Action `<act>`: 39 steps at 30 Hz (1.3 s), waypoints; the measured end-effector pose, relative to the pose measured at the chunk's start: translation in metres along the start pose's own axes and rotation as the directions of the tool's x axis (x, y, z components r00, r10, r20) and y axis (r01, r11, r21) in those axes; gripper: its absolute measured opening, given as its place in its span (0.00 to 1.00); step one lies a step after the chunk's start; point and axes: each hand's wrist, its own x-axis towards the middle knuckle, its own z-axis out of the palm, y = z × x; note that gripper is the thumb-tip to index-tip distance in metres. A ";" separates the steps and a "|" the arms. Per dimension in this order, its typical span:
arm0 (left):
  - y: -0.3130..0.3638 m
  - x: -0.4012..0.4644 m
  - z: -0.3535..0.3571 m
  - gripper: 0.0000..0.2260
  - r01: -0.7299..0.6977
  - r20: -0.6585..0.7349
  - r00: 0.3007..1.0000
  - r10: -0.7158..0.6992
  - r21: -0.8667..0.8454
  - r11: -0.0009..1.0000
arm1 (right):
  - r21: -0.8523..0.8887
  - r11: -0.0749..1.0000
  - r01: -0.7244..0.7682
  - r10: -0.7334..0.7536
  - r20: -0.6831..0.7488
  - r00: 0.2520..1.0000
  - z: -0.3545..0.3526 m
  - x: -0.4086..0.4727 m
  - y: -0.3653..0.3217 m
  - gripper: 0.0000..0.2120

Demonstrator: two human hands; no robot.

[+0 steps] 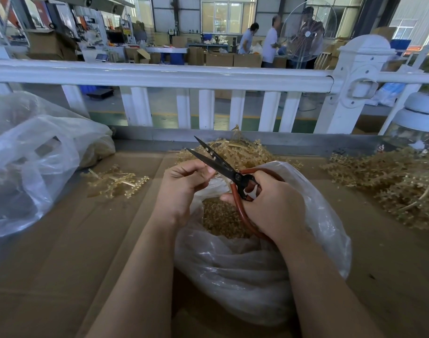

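Brown cardboard (62, 240) covered the worktable in front of us, inside a large workshop. Our right hand (274, 203) gripped the red handles of a pair of scissors (223, 167), fingers curled through and around the loops. The black blades were parted and pointed up and away to the left. Our left hand (184, 184) hovered just beside the blades, fingers curled against the thumb; we could not tell whether they pinched anything. Both hands hung over the open mouth of a clear plastic bag (245, 276) lying on the cardboard, with small tan pieces (220, 220) inside. A heap of tan branched sprigs (240, 152) lay behind it, a larger heap (391, 181) at the right, and a few loose sprigs (116, 181) at the left. A bigger plastic bag (25, 167) sat at the far left. A white railing (160, 76) ran behind the table; beyond it stood cartons, a pedestal fan (307, 32) and people at work.
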 end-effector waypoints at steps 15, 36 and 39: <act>0.001 -0.002 0.000 0.05 -0.016 0.053 0.998 0.016 -0.003 1.000 | 0.019 1.000 -0.020 0.020 0.028 0.999 -0.003 -0.001 -0.002 0.31; 0.003 0.000 0.002 0.07 -0.099 -0.188 0.976 0.105 0.045 0.994 | -0.017 0.996 -0.083 0.084 0.109 0.990 -0.005 -0.001 -0.002 0.37; 0.001 0.002 0.001 0.06 -0.075 -0.175 0.981 0.079 0.033 0.997 | -0.021 0.996 -0.088 0.090 0.128 0.988 -0.007 0.000 -0.004 0.38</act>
